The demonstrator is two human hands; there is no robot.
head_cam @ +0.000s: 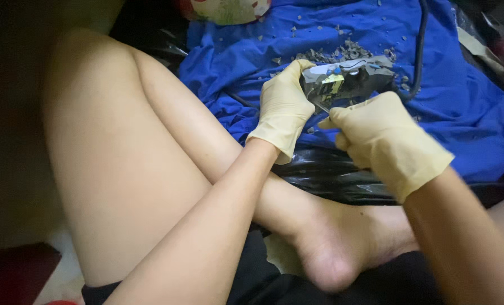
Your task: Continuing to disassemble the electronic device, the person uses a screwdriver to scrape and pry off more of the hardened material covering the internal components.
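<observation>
A blue cloth [466,107] — strewn with grey chips [342,52] — overlies black plastic sheeting [325,175].

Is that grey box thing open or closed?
Open. The grey box shows parts inside, held by the left hand; the right hand pokes in a thin tool.

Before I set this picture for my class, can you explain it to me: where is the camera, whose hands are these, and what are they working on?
The camera sits on the person's head and looks down at their lap and crossed legs. Both hands wear pale rubber gloves. The left hand grips a small grey electronic block lying on a blue cloth. The right hand pushes a thin metal tool against the block's near end. Small grey chips lie scattered on the cloth, and a dark cable runs across it.
</observation>
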